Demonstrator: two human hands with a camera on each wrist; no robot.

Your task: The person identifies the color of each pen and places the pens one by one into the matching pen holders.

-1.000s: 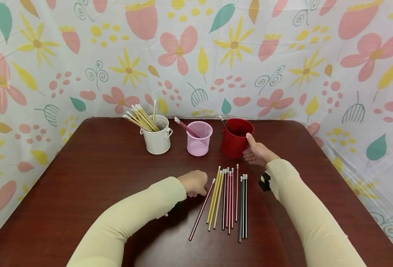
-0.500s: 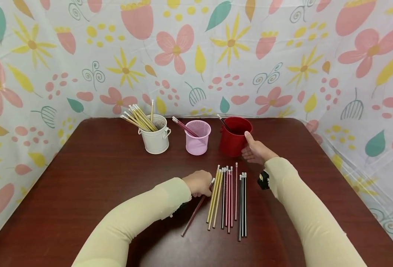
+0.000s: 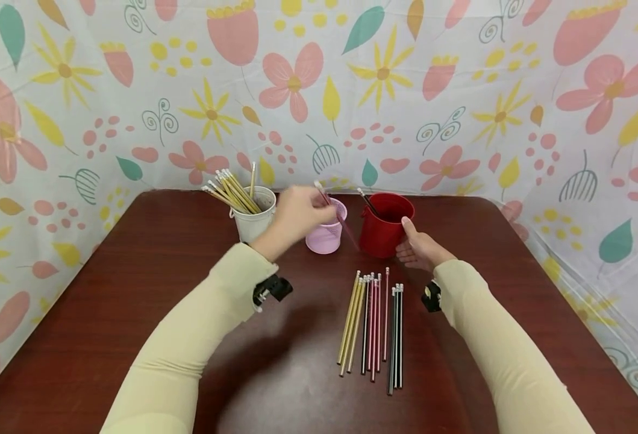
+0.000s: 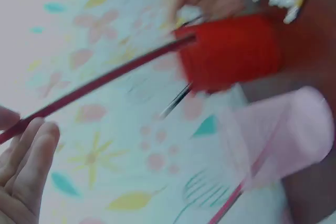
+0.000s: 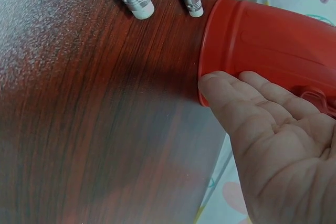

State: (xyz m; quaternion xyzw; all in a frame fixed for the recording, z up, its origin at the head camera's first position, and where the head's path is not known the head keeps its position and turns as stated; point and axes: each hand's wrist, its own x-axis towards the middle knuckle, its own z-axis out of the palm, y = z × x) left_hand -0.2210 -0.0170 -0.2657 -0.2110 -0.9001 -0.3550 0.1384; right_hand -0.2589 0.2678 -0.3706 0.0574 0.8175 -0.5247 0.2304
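Observation:
My left hand (image 3: 297, 211) pinches a dark red pencil (image 4: 105, 80) in front of the pink mesh cup (image 3: 324, 242). The pencil slants, its white eraser end up and its lower end toward the red bucket (image 3: 379, 236). Another red pencil (image 4: 228, 203) leans in the mesh cup, as the left wrist view shows. My right hand (image 5: 278, 124) rests against the red bucket's side with its fingers extended, thumb near the rim in the head view. A black pencil (image 3: 369, 202) leans inside that bucket. The hand partly hides the white bucket (image 3: 249, 228) and the mesh cup.
Gold pencils (image 3: 347, 334), red pencils (image 3: 373, 337) and black pencils (image 3: 396, 343) lie side by side on the dark wood table (image 3: 150, 271), erasers toward the containers. Several gold pencils (image 3: 234, 191) stand in the white bucket. A flowered cloth (image 3: 319, 90) hangs behind.
My left hand has picked up the leftmost dark red pencil from the table and carried it up and away to the pink mesh cup. The right hand stays at the red bucket.

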